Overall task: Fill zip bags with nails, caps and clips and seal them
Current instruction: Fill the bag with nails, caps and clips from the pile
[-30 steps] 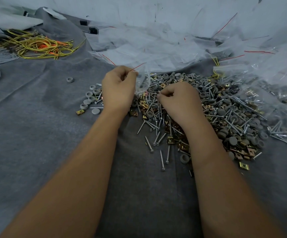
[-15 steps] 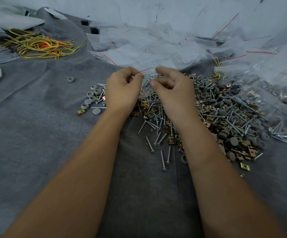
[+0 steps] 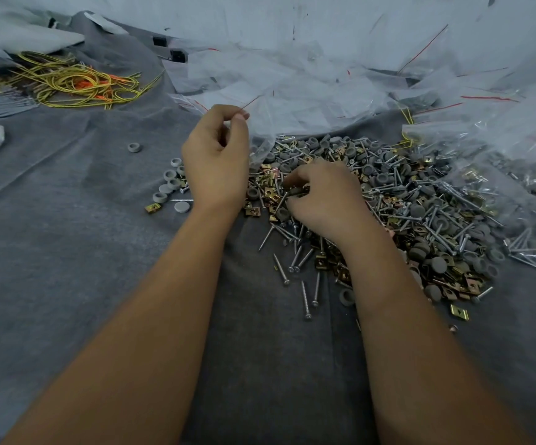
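Observation:
My left hand [image 3: 215,159] pinches the red-striped top edge of a clear zip bag [image 3: 261,136], which hangs open above the pile. A big heap of silver screws, grey caps and brass clips [image 3: 398,207] covers the grey cloth to the right. My right hand [image 3: 321,194] is down in the heap's left edge, fingers curled round a few pieces; they look like brass clips. A small group of grey caps [image 3: 168,186] lies just left of my left wrist.
Empty zip bags [image 3: 292,81] are piled at the back. Filled bags [image 3: 497,162] lie at the right. A tangle of yellow and orange wire [image 3: 74,81] sits at the far left. One loose cap [image 3: 134,147] and loose screws [image 3: 305,297] lie on the grey cloth [image 3: 67,252].
My right hand has left the bag's mouth and dropped into the heap, closing on some pieces. My left hand keeps the bag pinched, raised slightly.

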Motion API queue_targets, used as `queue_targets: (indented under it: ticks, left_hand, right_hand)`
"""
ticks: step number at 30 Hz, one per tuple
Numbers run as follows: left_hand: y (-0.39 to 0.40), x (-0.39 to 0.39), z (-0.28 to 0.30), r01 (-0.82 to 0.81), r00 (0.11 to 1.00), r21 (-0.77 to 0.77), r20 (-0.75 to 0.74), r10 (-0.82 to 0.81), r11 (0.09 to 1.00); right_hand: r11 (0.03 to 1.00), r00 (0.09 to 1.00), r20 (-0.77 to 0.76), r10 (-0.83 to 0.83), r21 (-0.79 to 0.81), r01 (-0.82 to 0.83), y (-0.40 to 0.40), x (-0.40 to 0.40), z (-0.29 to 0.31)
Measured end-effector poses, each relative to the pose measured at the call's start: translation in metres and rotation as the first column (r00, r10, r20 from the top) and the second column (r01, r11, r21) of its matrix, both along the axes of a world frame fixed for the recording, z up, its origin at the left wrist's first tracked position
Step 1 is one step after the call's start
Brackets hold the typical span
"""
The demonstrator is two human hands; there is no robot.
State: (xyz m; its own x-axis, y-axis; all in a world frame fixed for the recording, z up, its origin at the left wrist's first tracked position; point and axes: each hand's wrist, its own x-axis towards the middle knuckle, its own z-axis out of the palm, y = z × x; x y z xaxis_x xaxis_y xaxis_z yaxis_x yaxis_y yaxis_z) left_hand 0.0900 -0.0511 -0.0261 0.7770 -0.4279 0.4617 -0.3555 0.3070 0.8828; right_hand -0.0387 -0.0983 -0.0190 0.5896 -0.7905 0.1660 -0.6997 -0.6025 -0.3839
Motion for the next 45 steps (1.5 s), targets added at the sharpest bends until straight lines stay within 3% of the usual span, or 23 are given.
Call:
queue_targets:
  ticks: [4, 12, 18, 23, 31, 36, 41, 45]
  left_hand:
    - [-0.001, 0.000, -0.003, 0.031, 0.999, 0.044, 0.009, -0.031, 0.999]
    - [-0.003, 0.002, -0.005, 0.052, 0.998, 0.090, 0.014, -0.054, 0.995]
    - [-0.003, 0.002, -0.006, 0.064, 0.998, 0.101, 0.017, -0.066, 0.993]
    - [-0.003, 0.001, -0.007, 0.072, 0.997, 0.119, 0.021, -0.075, 0.990]
    - [-0.003, 0.002, -0.005, 0.071, 0.997, 0.132, 0.004, -0.072, 0.989]
    - [0.000, -0.002, -0.003, 0.114, 0.992, 0.156, 0.044, -0.122, 0.981]
    - [0.001, -0.006, 0.002, 0.167, 0.974, 0.205, 0.117, -0.193, 0.964]
    - [0.003, -0.008, 0.004, 0.221, 0.970, 0.182, 0.063, -0.236, 0.958]
  right_hand:
    - [0.999, 0.998, 0.055, -0.003, -0.053, 0.006, -0.002, -0.003, 0.000]
    - [0.986, 1.000, 0.000, -0.019, -0.167, 0.018, 0.001, -0.007, 0.003]
    - [0.992, 0.994, -0.105, 0.008, -0.128, -0.022, 0.002, -0.008, 0.007]
    - [0.989, 0.997, -0.078, 0.001, -0.148, -0.013, 0.002, -0.006, 0.007]
    - [0.970, 0.960, 0.278, -0.042, -0.217, 0.105, -0.004, -0.006, 0.005]
    - [0.975, 0.825, 0.558, 0.092, -0.220, 0.040, 0.001, -0.002, 0.008]
    - [0.975, 0.843, 0.514, 0.162, -0.212, -0.058, 0.004, 0.005, 0.004]
    - [0.985, 0.733, 0.673, 0.102, -0.171, 0.020, 0.003, 0.002, 0.005]
